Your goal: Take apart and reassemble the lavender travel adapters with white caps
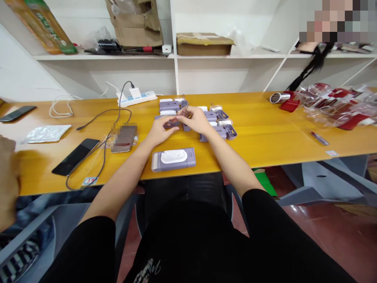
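My left hand (pixel 160 133) and my right hand (pixel 194 119) meet above the middle of the table. Between their curled fingers is a small see-through plastic piece (pixel 183 111), partly hidden, its exact kind unclear. The left thumb reaches in below it, while the right fingers pinch it from above. Close behind and beside the hands lie several purple-grey plastic housings (pixel 210 115) with white parts. Nearer to me, a purple-grey case with a white, toothed oval pad (pixel 173 156) lies flat by the table edge.
Left of my arm lie a dark phone (pixel 75 156), a cable (pixel 104 157), a brownish flat device (pixel 126 138) and a silver pouch (pixel 47 133). A power strip (pixel 138 99) stands behind. Red and clear plastic parts (pixel 338 102) pile up at right, near another person.
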The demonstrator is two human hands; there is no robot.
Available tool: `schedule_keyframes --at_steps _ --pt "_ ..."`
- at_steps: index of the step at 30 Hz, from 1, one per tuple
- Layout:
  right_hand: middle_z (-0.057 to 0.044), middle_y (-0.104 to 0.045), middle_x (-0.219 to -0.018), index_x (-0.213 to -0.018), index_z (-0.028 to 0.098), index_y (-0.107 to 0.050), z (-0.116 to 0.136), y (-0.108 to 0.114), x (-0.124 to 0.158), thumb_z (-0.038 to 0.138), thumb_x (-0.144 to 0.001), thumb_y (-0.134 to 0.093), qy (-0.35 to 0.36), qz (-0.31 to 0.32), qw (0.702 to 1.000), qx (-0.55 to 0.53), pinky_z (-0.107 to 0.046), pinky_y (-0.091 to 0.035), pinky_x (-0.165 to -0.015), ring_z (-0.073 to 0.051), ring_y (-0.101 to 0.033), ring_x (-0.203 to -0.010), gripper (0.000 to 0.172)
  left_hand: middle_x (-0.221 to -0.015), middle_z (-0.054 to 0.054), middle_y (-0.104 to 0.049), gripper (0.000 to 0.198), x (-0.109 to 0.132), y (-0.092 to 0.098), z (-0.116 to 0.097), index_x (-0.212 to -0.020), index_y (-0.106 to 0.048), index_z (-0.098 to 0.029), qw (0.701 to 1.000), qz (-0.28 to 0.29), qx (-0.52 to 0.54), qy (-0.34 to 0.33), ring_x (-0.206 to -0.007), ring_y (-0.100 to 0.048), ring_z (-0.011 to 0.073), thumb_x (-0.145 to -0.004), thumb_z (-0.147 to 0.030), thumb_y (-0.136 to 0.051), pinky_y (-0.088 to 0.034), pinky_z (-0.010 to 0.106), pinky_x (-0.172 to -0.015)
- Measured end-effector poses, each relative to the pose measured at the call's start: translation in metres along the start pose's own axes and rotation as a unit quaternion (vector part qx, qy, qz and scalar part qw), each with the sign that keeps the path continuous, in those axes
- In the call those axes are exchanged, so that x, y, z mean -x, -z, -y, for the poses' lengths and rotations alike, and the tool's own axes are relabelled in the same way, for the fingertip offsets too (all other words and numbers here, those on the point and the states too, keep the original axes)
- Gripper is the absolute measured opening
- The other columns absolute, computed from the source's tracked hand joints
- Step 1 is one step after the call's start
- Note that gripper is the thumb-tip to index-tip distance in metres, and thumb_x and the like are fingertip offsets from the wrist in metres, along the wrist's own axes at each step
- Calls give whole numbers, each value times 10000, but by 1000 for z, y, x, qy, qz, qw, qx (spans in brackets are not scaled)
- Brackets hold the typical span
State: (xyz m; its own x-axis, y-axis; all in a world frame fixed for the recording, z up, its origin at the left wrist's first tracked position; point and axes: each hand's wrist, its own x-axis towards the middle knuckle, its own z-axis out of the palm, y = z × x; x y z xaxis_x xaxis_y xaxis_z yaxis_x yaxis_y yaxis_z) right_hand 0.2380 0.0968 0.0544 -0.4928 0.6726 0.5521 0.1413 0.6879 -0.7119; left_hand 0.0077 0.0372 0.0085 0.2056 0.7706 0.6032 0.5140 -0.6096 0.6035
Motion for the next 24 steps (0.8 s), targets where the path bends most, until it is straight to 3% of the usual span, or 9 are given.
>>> schedule_keyframes --at_steps 4,7,9,13,18,21,24 --pt "-46 -808 -881 -973 194 -783 -6 13 -6 480 -925 -776 -19 -75 997 -10 -370 -577 -778 -224 -696 -797 290 -1625 169 -715 681 -8 1 0 -1579 -737 -252 987 49 -155 -14 -1549 -569 415 -1022 -644 -765 -402 660 -1351" --pt "-54 -807 -898 -1005 189 -788 -16 23 -8 452 -924 -770 -28 -114 993 -3 -390 -594 -813 -237 -713 -828 276 -1797 211 -544 782 -13 -7 0 -1709 -639 -258 967 98 -235 15 -1663 -412 504 -1055 -681 -712 -316 756 -1343" --pt "-65 -818 -934 -1021 188 -789 -22 27 -8 412 -921 -768 -30 -116 993 10 -410 -609 -853 -248 -724 -860 247 -1833 206 -495 729 -13 -14 2 -1662 -696 -293 963 114 -243 17 -1687 -353 553 -1044 -676 -735 -258 805 -1337" --pt "-71 -822 -934 -1011 203 -788 -28 32 -5 359 -925 -758 -22 -99 994 46 -442 -621 -884 -265 -717 -872 181 -1701 154 -650 448 -11 -18 12 -1270 -898 -338 979 122 -162 -16 -1659 -379 560 -946 -647 -877 -170 819 -1347" --pt "-70 -811 -927 -1010 216 -781 -27 34 -2 397 -937 -782 -16 -42 996 72 -453 -629 -861 -274 -693 -857 195 -1557 156 -772 400 -7 -13 16 -967 -850 -292 986 120 -113 -20 -1604 -440 542 -848 -649 -984 -178 818 -1323" --pt "-67 -802 -926 -1013 218 -786 -24 33 -1 394 -949 -778 -8 -14 997 73 -450 -622 -848 -269 -679 -849 188 -1467 148 -814 380 -5 -14 12 -898 -784 -270 990 103 -100 -3 -1612 -440 545 -801 -534 -1039 -173 815 -1327" --pt "-63 -797 -919 -1014 208 -793 -19 32 0 376 -948 -767 -9 -10 998 68 -453 -616 -853 -268 -679 -845 181 -1447 131 -806 489 -2 -14 7 -1044 -760 -279 993 81 -79 19 -1600 -470 523 -709 -431 -1082 -227 780 -1353"
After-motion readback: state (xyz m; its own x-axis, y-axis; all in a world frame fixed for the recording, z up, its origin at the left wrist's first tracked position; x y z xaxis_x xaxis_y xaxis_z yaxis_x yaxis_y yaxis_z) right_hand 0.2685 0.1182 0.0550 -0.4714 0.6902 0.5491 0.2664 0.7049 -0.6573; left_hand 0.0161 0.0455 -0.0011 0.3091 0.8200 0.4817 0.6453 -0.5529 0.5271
